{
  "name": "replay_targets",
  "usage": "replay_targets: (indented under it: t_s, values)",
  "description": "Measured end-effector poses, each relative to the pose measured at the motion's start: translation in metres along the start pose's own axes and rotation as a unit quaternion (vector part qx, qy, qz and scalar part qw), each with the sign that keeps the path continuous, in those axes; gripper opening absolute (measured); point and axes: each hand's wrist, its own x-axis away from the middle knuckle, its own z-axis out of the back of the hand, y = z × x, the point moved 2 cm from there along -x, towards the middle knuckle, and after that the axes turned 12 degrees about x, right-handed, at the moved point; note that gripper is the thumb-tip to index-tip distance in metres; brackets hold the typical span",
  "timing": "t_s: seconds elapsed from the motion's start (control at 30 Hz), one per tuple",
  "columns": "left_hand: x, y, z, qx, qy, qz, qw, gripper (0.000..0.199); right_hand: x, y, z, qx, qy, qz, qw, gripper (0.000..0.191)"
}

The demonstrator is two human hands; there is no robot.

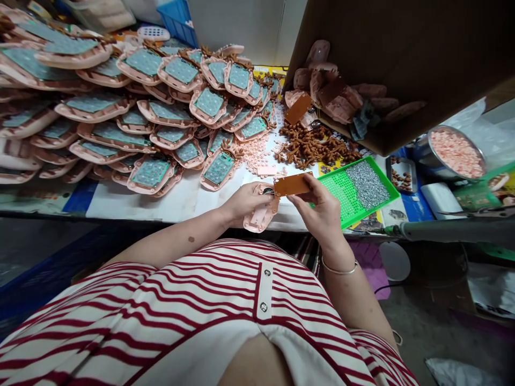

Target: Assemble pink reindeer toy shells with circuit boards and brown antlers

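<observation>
Near the front edge of the table, my left hand [246, 202] grips a pink plastic shell [257, 219] with its open inner side up. A round dark part [267, 190] with thin wires sits at the shell's top, by my left thumb. My right hand [322, 206] pinches the right end of a brown circuit board [293, 184], held flat side up. The board's left end is over or against the upper right of the shell; whether they touch is hard to tell. Small pink pieces [253, 153] lie just beyond my hands.
Stacked pink shells with green boards [147, 172] cover the left side. Brown rubbery parts [309, 147] lie beyond my hands, before a cardboard box [386, 69] of shells. A green tray [341, 195] holds screws. Further right are a metal bowl [432, 153] and a small tray [413, 182].
</observation>
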Motion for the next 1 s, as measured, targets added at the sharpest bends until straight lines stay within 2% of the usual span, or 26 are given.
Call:
replay_targets:
  t_s: [0.1,0.2,0.27,0.37,0.5,0.63,0.77,0.87,0.93,1.0]
  values:
    - [0.001,0.0,0.002,0.016,-0.005,0.003,1.0,0.026,0.003,0.005,0.011,0.016,-0.021,0.04,0.999,0.039]
    - [0.002,-0.002,0.001,0.043,-0.011,0.02,0.999,0.028,-0.002,0.002,0.025,0.095,0.009,0.084,0.992,0.02]
    - [0.003,-0.003,-0.001,0.052,-0.029,0.041,0.997,0.029,-0.009,-0.003,0.032,0.13,0.034,0.118,0.984,0.015]
    - [0.003,-0.003,-0.003,0.065,-0.057,0.074,0.994,0.03,-0.019,-0.013,0.034,0.1,0.021,0.132,0.986,0.013]
    - [0.004,-0.001,-0.003,0.121,-0.066,0.1,0.985,0.028,-0.027,-0.022,0.025,0.034,-0.038,0.086,0.995,0.012]
    - [0.006,-0.003,-0.001,0.129,-0.054,0.117,0.983,0.031,-0.027,-0.024,0.017,0.039,-0.027,0.085,0.995,0.014]
    - [0.006,-0.007,0.003,0.095,-0.016,0.095,0.991,0.034,-0.023,-0.031,0.016,0.068,0.003,0.136,0.988,0.024]
    - [0.004,-0.01,0.004,0.07,-0.01,0.068,0.995,0.031,-0.019,-0.042,0.017,0.12,0.011,0.173,0.977,0.029]
    - [0.002,-0.011,0.006,0.054,-0.006,0.05,0.997,0.029,-0.018,-0.046,0.017,0.145,0.009,0.164,0.976,0.027]
    - [0.001,-0.01,0.007,0.038,0.0,0.033,0.999,0.026,-0.018,-0.045,0.017,0.142,0.013,0.124,0.982,0.024]
